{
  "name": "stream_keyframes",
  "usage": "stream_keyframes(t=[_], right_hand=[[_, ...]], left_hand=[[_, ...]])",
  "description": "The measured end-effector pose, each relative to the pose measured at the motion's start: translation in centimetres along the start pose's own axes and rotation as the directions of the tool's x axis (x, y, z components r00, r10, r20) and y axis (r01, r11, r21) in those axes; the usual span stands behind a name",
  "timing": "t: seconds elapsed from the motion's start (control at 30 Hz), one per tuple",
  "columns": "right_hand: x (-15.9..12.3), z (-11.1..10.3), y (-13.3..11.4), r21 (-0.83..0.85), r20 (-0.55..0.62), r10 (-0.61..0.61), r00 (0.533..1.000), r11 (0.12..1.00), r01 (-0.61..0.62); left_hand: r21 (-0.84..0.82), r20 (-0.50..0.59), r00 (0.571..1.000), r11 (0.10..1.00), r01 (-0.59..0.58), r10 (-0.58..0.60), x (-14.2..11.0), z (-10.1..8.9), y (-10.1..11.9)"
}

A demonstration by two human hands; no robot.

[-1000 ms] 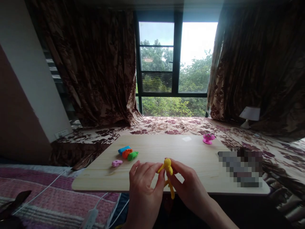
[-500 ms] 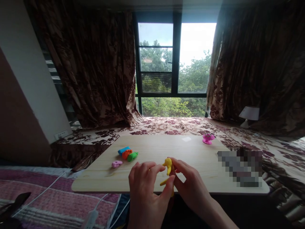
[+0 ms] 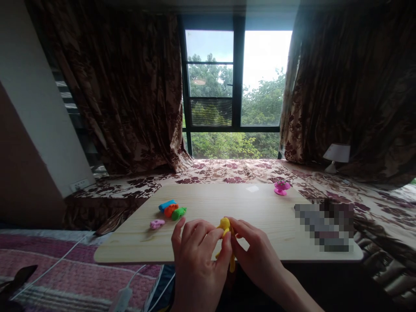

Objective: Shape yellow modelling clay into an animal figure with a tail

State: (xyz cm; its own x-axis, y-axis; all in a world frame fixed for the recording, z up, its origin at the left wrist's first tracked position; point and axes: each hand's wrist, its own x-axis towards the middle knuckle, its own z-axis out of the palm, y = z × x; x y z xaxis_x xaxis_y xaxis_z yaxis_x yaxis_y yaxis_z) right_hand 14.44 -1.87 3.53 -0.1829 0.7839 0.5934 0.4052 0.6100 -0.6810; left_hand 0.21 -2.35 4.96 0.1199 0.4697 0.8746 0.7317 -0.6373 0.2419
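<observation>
Pinching yellow figure [image 3: 225, 223] in both hands at six o'clock, by near edge of table [image 3: 211, 203]; reading clock from table centre, taking window [image 3: 237, 86] as twelve. Gripping with left hand [image 3: 201, 255] from figure's eight o'clock side, thumb and index drawn narrow on a small part below the rounded head. Gripping with right hand [image 3: 258, 247] from the four o'clock side, thumb and fingertips close against the body. Cannot tell exact finger placement behind figure. Seeing a thin yellow limb hanging below the fingers, pointing to six.

Noting toward ten, bunched close: blue lump [image 3: 167, 206], orange lump [image 3: 171, 211], green lump [image 3: 179, 213]. Finding pink lump [image 3: 157, 224] at nine, near the bunch but apart. Spotting pink stand [image 3: 281, 188], upright, near far edge at two. Cannot make out pixelated patch [image 3: 325, 227] at three.

Logging beyond table: lamp [image 3: 337, 153] at two, bed [image 3: 58, 264] at eight, power strip [image 3: 121, 299] at seven.
</observation>
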Motion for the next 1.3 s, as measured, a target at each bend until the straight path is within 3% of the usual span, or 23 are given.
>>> stream_keyframes(t=[0.1,0.17,0.2,0.27,0.37,0.47,0.53,0.63,0.7,0.77,0.83,0.9,1.03,1.3], right_hand=[[0.0,-0.5,-0.1,0.157,0.029,0.082,0.996,0.984,-0.086],[0.1,-1.1,-0.3,0.316,0.098,0.146,0.984,0.933,-0.17],[0.1,-1.4,-0.5,0.39,0.143,0.163,0.976,0.897,-0.207],[0.1,-1.9,-0.9,0.506,0.231,0.158,0.96,0.824,-0.257],[-0.1,-2.0,-1.4,0.589,0.289,0.146,0.946,0.752,-0.295],[-0.4,-1.7,-1.5,0.562,0.292,0.179,0.94,0.763,-0.32],[-0.6,-1.5,-1.4,0.502,0.295,0.185,0.938,0.805,-0.317],[-0.8,-1.6,-1.3,0.322,0.225,0.169,0.96,0.917,-0.237],[-0.8,-2.0,-1.2,0.146,0.1,0.13,0.987,0.979,-0.143],[-0.7,-2.5,-1.3,0.005,-0.011,0.052,0.999,0.999,-0.052],[-0.5,-3.0,-1.6,-0.065,-0.03,-0.027,0.999,0.998,0.025],[-0.2,-3.3,-2.0,-0.082,0.014,-0.077,0.997,0.994,0.078],[0.0,-3.2,-2.4,-0.12,0.035,-0.099,0.994,0.988,0.102],[0.0,-3.8,-2.5,-0.264,0.031,-0.159,0.987,0.951,0.162]], left_hand=[[-0.064,0.014,0.996,0.994,0.093,-0.093,0.1,-0.6,-0.7],[-0.212,0.08,0.965,0.942,0.261,-0.249,0.1,-1.1,-1.2],[-0.314,0.141,0.93,0.875,0.368,-0.341,0.1,-1.3,-1.4],[-0.512,0.309,0.821,0.644,0.569,-0.48,0.0,-1.3,-1.7],[-0.664,0.549,0.668,0.223,0.714,-0.502,-0.3,-0.7,-1.4],[-0.664,0.704,0.587,-0.075,0.744,-0.4,-0.7,0.1,-0.8],[-0.642,0.745,0.553,-0.175,0.746,-0.372,-0.7,0.3,-0.4],[-0.623,0.76,0.507,-0.233,0.747,-0.407,-0.7,0.2,-0.2],[-0.597,0.778,0.46,-0.276,0.753,-0.427,-0.7,0.2,-0.4],[-0.564,0.802,0.413,-0.318,0.762,-0.432,-0.7,0.2,-0.7],[-0.536,0.82,0.379,-0.343,0.771,-0.429,-0.8,0.4,-0.9],[-0.524,0.831,0.376,-0.348,0.777,-0.41,-0.9,0.6,-0.7],[-0.548,0.82,0.426,-0.312,0.776,-0.382,-0.9,0.7,-0.1],[-0.531,0.824,0.393,-0.315,0.787,-0.408,-0.5,-0.1,0.5]])
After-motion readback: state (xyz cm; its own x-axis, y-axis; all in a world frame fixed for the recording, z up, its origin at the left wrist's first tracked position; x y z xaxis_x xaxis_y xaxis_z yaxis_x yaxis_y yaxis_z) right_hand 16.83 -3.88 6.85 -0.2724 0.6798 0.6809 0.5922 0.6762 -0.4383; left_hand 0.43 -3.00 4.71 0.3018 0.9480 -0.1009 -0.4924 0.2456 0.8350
